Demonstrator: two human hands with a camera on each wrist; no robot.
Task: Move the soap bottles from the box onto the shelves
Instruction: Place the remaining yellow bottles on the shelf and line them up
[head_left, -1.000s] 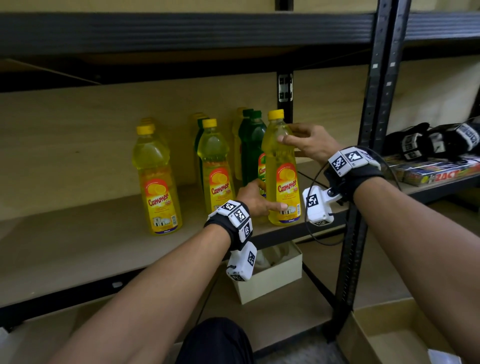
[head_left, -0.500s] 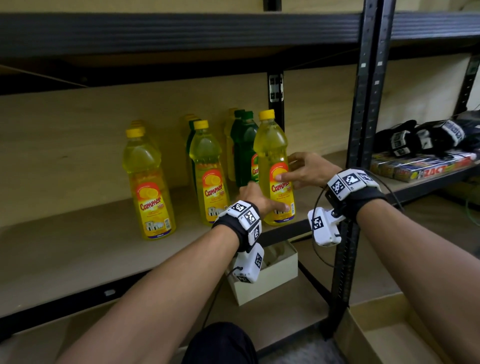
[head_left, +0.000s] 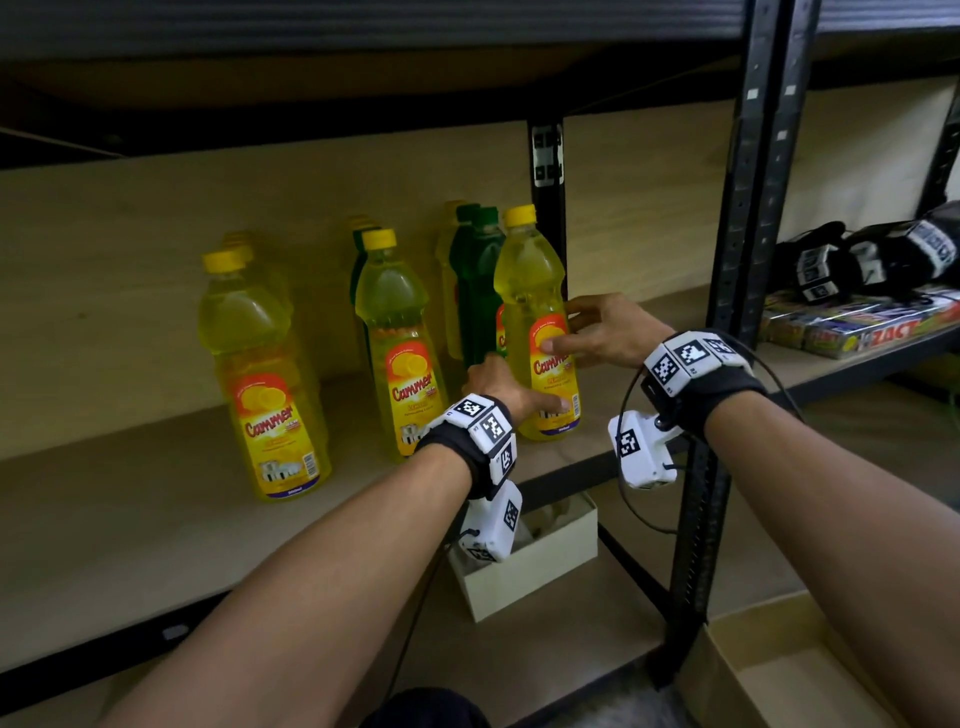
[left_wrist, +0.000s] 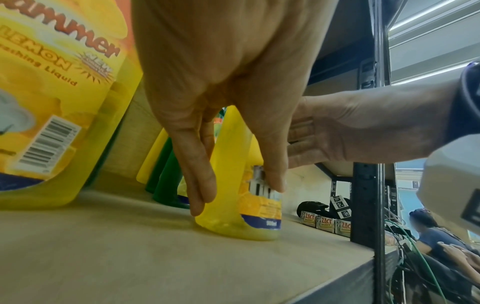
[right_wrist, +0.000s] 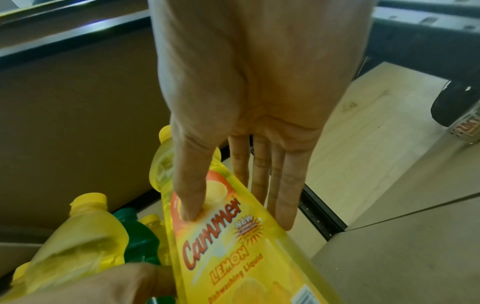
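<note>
A yellow soap bottle (head_left: 535, 291) stands upright on the wooden shelf (head_left: 130, 519), rightmost in its row. My left hand (head_left: 519, 387) holds its base, thumb on the front label and fingers (left_wrist: 200, 185) down its left side. My right hand (head_left: 566, 325) holds it at mid-height, thumb on the label (right_wrist: 233, 236) and straight fingers (right_wrist: 283, 195) along the far side. The bottle's bottom (left_wrist: 233, 224) meets the shelf board. Two more yellow bottles (head_left: 265, 374) (head_left: 400, 338) stand to the left, and green bottles (head_left: 480, 280) stand behind.
A black upright post (head_left: 727, 312) rises right of the bottle. Beyond it, the neighbouring shelf holds ZACT packs (head_left: 857, 332) and black gear. A small white box (head_left: 530, 571) sits on the lower shelf. An open cardboard box (head_left: 779, 675) is at the bottom right.
My right hand has slid down from the bottle's neck to its label. My left hand has stayed at the base.
</note>
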